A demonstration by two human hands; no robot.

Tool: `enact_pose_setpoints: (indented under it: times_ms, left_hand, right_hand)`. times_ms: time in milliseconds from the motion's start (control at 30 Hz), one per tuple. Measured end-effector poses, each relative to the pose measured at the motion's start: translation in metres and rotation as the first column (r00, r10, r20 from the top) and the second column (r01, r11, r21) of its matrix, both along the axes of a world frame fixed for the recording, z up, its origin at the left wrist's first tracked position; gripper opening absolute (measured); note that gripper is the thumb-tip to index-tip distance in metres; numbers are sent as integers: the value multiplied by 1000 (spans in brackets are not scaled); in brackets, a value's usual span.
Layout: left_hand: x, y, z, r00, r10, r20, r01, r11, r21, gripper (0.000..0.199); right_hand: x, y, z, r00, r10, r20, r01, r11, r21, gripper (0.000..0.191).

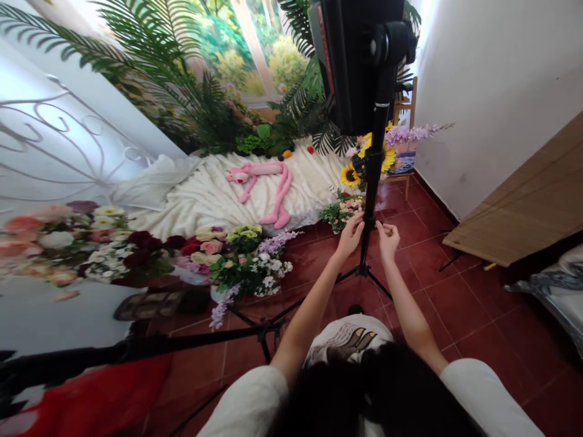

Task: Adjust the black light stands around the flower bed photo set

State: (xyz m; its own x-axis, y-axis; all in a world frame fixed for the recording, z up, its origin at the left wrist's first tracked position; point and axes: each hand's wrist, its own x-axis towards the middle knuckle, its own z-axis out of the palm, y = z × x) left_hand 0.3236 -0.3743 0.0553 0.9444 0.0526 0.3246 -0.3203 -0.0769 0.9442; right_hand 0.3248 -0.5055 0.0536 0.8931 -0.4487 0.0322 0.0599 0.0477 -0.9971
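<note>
A black light stand (pixel 372 176) rises in front of me, with a large black lamp head (pixel 348 67) at its top and spread tripod legs on the floor. My left hand (pixel 350 235) is at the left side of the pole, its fingers bent against the collar at the joint. On the pole's other side, my right hand (pixel 388 238) has thumb and fingertips pinched together beside the same collar, at a small part I cannot make out.
A second tripod (pixel 264 328) crosses the lower left. Flower bouquets (pixel 246 261) line a white draped bench (pixel 204 194) bearing a pink plush toy (pixel 268 169). Sunflowers (pixel 350 175) stand behind the pole. A wooden panel (pixel 519 200) leans at right; red cloth (pixel 100 394) lies lower left.
</note>
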Motion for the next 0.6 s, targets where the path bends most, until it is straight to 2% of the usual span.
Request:
enact_pose_setpoints:
  times_ms: [67,133,233,333,400,467,600]
  left_hand:
    - [-32,23,-23,983,-45,-177,48,999,11,51]
    - [-66,50,-48,953,-4,-302,15,999,35,49]
    - [-116,97,-83,890,182,-418,-168,983,69,39]
    - [-165,149,-106,785,374,-494,-387,919,80,34]
    - [-199,184,-113,704,497,-508,-536,840,79,34]
    - [-233,216,-113,601,621,-503,-679,729,88,35]
    - [-299,266,-100,377,820,-431,-864,479,155,36]
  right_hand:
    - [-9,10,-11,999,-28,-44,28,1000,0,48]
    - [-20,24,-25,991,47,-123,-46,999,16,50]
    - [-37,50,-48,929,301,-214,-291,953,81,51]
    - [-55,79,-62,854,465,-236,-441,885,148,50]
    - [-66,99,-67,812,524,-256,-491,851,187,49]
    - [-76,116,-69,761,583,-285,-543,812,213,49]
    - [-98,148,-72,653,679,-336,-649,730,213,43]
